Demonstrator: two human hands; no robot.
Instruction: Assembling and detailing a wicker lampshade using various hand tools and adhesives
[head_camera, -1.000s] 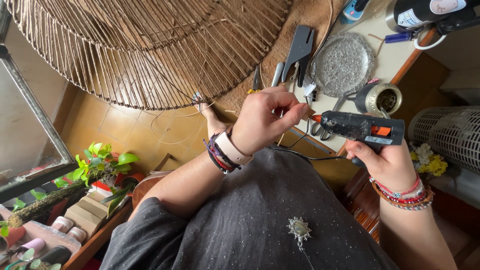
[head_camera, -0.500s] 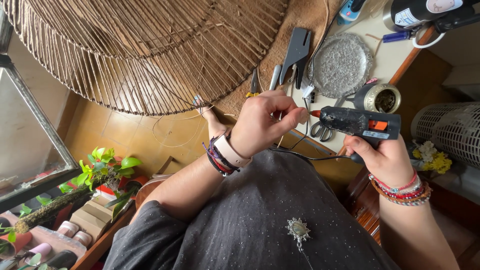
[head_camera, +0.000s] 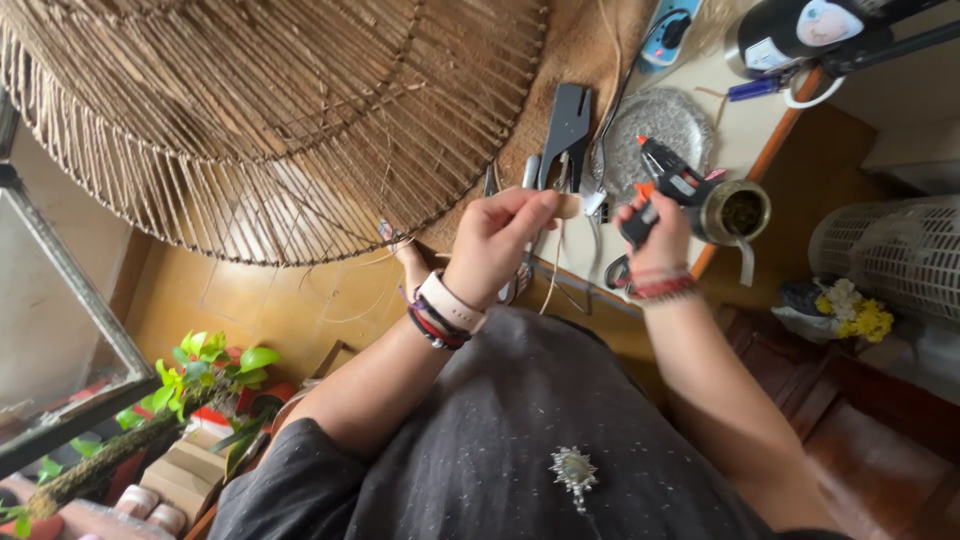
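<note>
My left hand (head_camera: 500, 240), with a watch and bracelets on the wrist, pinches a small tan piece (head_camera: 571, 206) between its fingertips, and a thin strand hangs below it. My right hand (head_camera: 648, 228), with red bead bracelets on the wrist, grips a black glue gun with an orange trigger (head_camera: 668, 172). The gun is tilted up over a round silver plate (head_camera: 668, 122), a short way right of the tan piece and apart from it. Both hands hover above the edge of a pale table (head_camera: 735, 130).
A large round woven wicker frame (head_camera: 250, 110) fills the upper left. A black tool (head_camera: 567, 125), a blue pen (head_camera: 752, 88), a metal cup (head_camera: 742, 210) and a dark appliance (head_camera: 800, 30) lie on the table. A white basket (head_camera: 890, 250), yellow flowers (head_camera: 862, 315) and a green plant (head_camera: 200, 370) stand around.
My right hand has swung the glue gun from level, with its nozzle at the tan piece, to tilted up over the silver plate. My left hand has risen slightly with the piece.
</note>
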